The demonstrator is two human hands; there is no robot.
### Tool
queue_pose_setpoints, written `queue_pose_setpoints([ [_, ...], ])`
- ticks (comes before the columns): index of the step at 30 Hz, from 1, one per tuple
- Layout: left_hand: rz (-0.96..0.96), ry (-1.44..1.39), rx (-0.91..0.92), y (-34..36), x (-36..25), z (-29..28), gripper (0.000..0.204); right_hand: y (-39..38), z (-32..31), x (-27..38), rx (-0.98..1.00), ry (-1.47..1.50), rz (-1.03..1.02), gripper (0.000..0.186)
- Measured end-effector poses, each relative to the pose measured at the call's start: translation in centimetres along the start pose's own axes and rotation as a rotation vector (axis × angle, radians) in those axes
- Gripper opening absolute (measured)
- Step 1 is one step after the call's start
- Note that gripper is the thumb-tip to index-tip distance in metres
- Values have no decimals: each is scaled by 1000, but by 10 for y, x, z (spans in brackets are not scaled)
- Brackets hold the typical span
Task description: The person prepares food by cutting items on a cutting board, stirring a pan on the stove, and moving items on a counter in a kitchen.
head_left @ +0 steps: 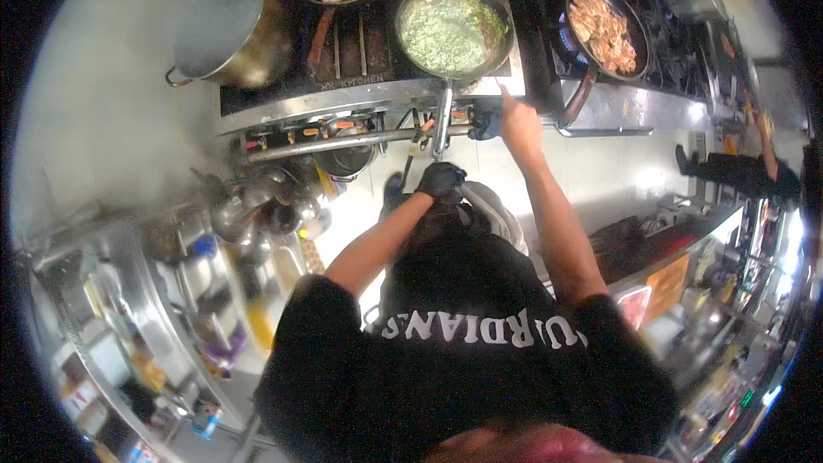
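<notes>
Your gloved left hand (442,179) and finger-extended right hand (520,126) are near the green-filled pan (480,70); you cannot tell either grip.

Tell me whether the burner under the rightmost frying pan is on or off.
On: a blue flame shows beside the pan's left edge.

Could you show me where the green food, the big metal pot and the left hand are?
Green food (444,33): head view, middle of the pale green mass.
Big metal pot (262,53): head view, outer side wall.
Left hand (441,178): head view, its black-gloved back.
</notes>
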State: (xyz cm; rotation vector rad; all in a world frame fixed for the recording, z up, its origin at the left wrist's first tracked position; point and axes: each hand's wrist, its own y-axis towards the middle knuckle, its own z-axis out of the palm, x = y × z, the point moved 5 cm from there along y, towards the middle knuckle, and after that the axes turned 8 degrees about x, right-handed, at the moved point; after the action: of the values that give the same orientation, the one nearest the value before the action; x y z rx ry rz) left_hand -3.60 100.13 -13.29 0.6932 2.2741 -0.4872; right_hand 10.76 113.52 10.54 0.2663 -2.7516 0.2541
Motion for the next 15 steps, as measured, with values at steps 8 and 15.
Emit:
queue_pose_setpoints([
  [8,-578,-1648,-101,24,-16,-129,41,-24,15,38,76,-63,38,57],
  [15,-540,-1154,20,-40,-108,-100,24,-134,10,12,52,131,470,53],
])
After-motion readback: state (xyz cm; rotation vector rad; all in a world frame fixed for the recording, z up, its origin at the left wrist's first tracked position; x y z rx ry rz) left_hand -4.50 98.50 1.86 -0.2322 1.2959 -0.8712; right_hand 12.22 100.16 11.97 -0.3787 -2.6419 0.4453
